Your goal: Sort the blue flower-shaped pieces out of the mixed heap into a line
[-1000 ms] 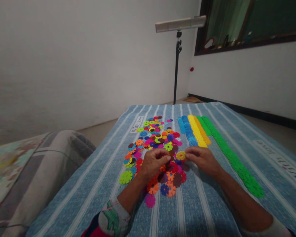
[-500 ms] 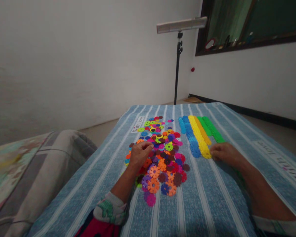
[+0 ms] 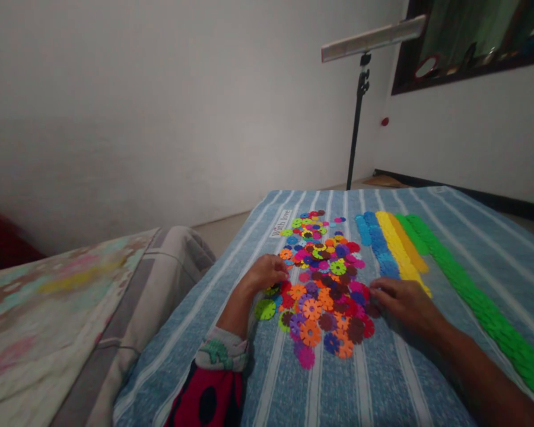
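A pile of flower-shaped plastic discs in mixed colours, orange, purple, red, brown and lime among them, lies on a blue striped cloth. At the pile's left edge is my left hand, its fingers bent together; whatever they pinch is hidden. My right hand reaches to the right edge of the pile, fingers stretched toward the crimson discs, thumb apart and no disc visible between them. Overlapping discs form sorted rows on the right: a blue row, a yellow row, an amber row and a long green row.
The striped cloth covers the work surface. Left of it stands a surface draped with patterned fabric. Beyond the far edge rises a lamp on a black stand, with a white wall behind.
My right hand has gone from the near end of the yellow row leftward to the pile. My left hand has shifted to the pile's left edge. The view has turned left.
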A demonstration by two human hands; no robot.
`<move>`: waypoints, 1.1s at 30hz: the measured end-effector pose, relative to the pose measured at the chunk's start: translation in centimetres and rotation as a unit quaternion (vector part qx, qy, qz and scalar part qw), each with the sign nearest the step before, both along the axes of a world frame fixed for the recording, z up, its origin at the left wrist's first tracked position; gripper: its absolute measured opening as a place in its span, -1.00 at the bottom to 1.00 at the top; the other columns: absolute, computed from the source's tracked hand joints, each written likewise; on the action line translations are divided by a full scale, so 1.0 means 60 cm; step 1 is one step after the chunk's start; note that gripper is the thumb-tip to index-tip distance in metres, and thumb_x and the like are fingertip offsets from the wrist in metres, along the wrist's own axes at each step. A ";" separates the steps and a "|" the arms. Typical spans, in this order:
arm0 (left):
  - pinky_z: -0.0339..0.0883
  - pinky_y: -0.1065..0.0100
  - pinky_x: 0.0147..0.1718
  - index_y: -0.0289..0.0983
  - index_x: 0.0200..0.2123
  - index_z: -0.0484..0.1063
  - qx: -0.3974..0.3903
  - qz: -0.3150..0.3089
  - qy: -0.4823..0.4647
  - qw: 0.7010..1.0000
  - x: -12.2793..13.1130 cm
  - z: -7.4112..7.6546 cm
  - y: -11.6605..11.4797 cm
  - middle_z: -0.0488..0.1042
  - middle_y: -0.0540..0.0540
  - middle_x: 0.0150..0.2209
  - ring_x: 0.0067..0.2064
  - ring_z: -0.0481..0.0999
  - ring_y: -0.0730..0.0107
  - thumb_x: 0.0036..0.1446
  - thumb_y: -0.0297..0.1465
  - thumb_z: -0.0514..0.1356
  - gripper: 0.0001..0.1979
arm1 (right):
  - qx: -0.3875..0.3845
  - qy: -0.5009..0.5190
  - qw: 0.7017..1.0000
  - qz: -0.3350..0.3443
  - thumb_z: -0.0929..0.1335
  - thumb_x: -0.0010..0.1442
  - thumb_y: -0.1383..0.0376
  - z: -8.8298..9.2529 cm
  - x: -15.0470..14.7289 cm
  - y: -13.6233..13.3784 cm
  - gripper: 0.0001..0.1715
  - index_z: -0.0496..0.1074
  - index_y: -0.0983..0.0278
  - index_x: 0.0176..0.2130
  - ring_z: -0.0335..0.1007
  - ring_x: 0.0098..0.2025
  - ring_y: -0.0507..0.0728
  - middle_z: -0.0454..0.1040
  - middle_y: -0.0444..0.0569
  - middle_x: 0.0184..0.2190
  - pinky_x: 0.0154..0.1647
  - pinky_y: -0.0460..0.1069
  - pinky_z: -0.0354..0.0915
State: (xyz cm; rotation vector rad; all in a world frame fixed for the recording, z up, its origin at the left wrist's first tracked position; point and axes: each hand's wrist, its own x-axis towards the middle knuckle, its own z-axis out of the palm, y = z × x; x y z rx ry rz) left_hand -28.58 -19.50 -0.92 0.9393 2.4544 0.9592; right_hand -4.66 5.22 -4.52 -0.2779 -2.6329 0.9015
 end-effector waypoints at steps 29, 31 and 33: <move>0.25 0.40 -0.40 -0.22 -0.18 0.57 -0.316 0.030 0.163 0.934 0.014 0.049 -0.023 0.58 -0.08 -0.32 -0.28 0.53 0.25 -0.13 -0.42 0.28 -0.65 | 0.054 0.001 0.998 0.041 0.15 0.32 0.14 -0.032 -0.014 -0.047 -0.57 0.51 0.21 -0.30 0.48 -0.30 0.15 0.56 -0.03 -0.34 -0.28 -0.01 0.23; 0.25 0.40 -0.40 -0.24 -0.19 0.58 -0.306 0.038 0.162 0.937 0.013 0.053 -0.025 0.58 -0.09 -0.33 -0.29 0.53 0.25 -0.08 -0.40 0.24 -0.69 | 0.057 0.000 0.998 0.038 0.15 0.32 0.14 -0.033 -0.014 -0.047 -0.57 0.52 0.21 -0.29 0.48 -0.29 0.15 0.57 -0.01 -0.32 -0.26 0.00 0.24; 0.25 0.41 -0.40 -0.25 -0.21 0.57 -0.294 0.052 0.161 0.941 0.011 0.054 -0.028 0.58 -0.10 -0.33 -0.29 0.52 0.27 -0.06 -0.40 0.21 -0.71 | 0.057 0.000 0.998 0.034 0.16 0.32 0.14 -0.033 -0.015 -0.048 -0.57 0.53 0.21 -0.29 0.49 -0.27 0.16 0.58 -0.01 -0.29 -0.24 0.00 0.24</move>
